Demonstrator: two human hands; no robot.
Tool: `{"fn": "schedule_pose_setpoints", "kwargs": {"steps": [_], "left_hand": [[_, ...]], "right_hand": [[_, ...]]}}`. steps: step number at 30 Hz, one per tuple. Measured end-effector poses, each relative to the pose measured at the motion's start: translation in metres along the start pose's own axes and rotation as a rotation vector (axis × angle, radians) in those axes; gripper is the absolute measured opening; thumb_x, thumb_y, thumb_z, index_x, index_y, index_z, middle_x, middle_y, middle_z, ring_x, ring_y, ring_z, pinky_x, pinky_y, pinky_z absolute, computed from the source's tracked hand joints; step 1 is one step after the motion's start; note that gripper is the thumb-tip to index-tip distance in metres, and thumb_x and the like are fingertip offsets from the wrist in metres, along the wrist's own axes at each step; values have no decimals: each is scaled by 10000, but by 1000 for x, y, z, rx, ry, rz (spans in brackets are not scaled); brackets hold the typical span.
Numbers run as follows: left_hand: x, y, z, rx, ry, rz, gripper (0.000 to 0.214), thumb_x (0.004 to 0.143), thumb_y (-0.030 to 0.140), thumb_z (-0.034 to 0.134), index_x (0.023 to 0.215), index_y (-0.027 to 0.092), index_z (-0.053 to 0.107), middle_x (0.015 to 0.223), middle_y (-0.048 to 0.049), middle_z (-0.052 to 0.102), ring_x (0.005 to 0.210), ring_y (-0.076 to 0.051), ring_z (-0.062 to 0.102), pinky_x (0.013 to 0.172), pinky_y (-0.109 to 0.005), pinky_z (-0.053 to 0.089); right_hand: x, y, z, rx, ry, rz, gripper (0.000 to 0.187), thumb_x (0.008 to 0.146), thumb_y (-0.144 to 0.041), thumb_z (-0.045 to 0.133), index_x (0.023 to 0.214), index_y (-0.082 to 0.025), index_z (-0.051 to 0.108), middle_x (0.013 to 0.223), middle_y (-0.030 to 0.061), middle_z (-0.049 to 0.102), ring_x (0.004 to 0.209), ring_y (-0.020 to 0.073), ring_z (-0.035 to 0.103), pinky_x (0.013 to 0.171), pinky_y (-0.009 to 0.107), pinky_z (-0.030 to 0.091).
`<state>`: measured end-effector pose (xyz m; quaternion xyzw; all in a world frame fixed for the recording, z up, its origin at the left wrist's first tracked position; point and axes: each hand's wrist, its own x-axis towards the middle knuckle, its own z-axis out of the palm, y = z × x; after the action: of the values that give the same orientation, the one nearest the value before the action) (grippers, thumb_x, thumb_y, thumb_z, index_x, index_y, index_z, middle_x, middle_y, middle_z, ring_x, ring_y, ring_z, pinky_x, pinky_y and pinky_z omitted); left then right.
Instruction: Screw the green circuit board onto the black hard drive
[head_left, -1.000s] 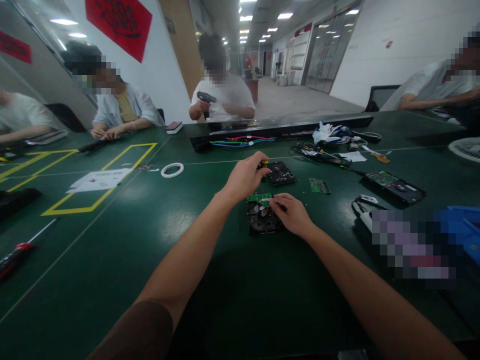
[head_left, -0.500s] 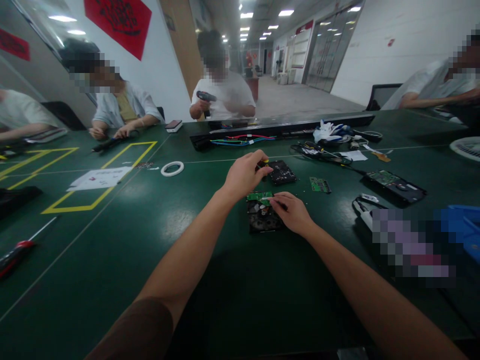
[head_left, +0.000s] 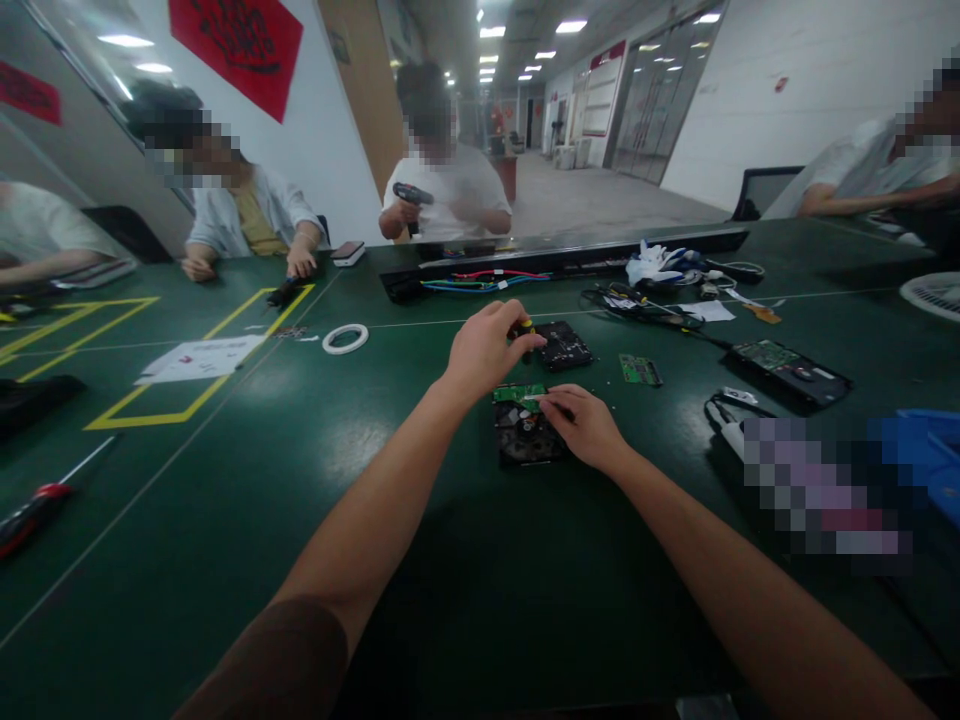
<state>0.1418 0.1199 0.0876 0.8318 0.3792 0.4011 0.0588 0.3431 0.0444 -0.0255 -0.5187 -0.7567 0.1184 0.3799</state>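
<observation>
My left hand (head_left: 486, 345) is closed around a small screwdriver (head_left: 528, 327) with a yellow and black handle, held upright above a hard drive (head_left: 525, 440). A green circuit board (head_left: 511, 394) lies on the far part of that drive. My right hand (head_left: 586, 425) grips the drive's right side, its thumb and fingers pressed together at the board's edge. The screwdriver's tip is hard to make out. Just beyond my hands lies a second black drive (head_left: 566, 345), and a loose green circuit board (head_left: 640, 369) is to its right.
Another drive with a cable (head_left: 787, 372) lies to the right, near a white power strip (head_left: 727, 425) and a blue bin (head_left: 926, 455). At left are a red-black screwdriver (head_left: 34, 515), a tape roll (head_left: 345, 339) and paper (head_left: 199, 358). Gloves (head_left: 660, 263) and several people are across the table.
My hands stay almost in place, with more of the yellow screwdriver handle showing. Across the table at left, a person has shifted a black tool to the right.
</observation>
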Motion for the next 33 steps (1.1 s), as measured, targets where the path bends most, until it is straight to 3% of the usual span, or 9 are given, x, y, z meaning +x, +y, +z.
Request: {"fn": "schedule_pose_setpoints", "kwargs": {"steps": [7,15,20,33], "left_hand": [[-1,-1,1,-15,0,18,216,906,318,722,1098,224,689,1085,-65,662,878,-187,649,806,-332,532],[-2,0,1,-73,-64,71,329,953,176,620,1279,197,658,1230,-92,720,1052,-217,688,932,-360,550],[-1,-2,1,-94,-69,50,370,955,144,600,1319,204,633,1248,-73,720,1054,-201,688,973,-352,543],[-1,-7,3,-125,-42,76,280,938,188,661,1216,217,682,1086,-56,730,943,-181,682,857,-325,553]], "right_hand": [[0,0,0,-2,1,1,274,1013,-392,561,1095,-253,782,1139,87,729,1088,246,684,984,414,550],[0,0,0,5,5,0,264,1004,-389,579,1077,-249,790,1137,91,734,1092,249,688,982,407,551],[0,1,0,6,9,-18,268,1004,-383,577,1077,-235,788,1131,100,733,1079,253,690,974,412,554],[0,1,0,21,1,-1,262,997,-369,585,1096,-232,785,1150,104,724,1075,257,690,976,435,557]]}}
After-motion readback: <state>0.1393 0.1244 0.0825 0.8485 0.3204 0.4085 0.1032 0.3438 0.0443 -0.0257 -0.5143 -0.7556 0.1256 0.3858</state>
